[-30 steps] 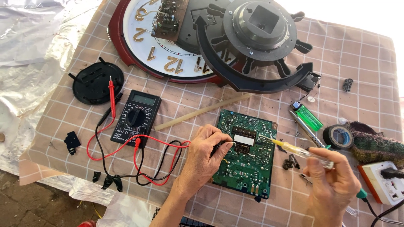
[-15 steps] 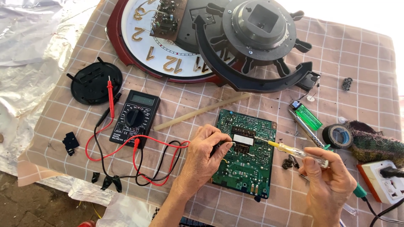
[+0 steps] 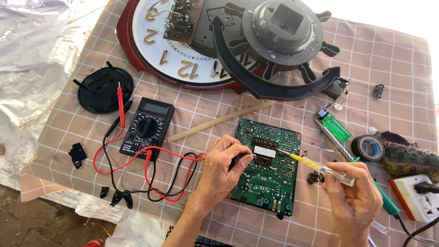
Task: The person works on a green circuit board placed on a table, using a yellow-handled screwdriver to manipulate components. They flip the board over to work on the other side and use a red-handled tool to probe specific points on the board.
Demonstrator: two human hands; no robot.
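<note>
My left hand (image 3: 218,171) pinches a small part against the left edge of the green circuit board (image 3: 267,167). My right hand (image 3: 354,194), right of the board, grips a screwdriver (image 3: 315,167) whose tip touches the board's middle. The meter (image 3: 147,127) lies left of the board.

We see the scene in bright daylight, sharp almost throughout. The light pours in from the upper right, where the far corner of the checked cloth (image 3: 402,50) washes out to plain white. The crinkled silver sheet (image 3: 32,50) at the left throws back soft glare. Shadows are short and mild: a dark one lies under the black curved housing (image 3: 274,87), and a faint one beneath our left hand (image 3: 222,167) on the green circuit board (image 3: 270,183). The cloth's straight lines bow slightly near the frame edges.
</note>
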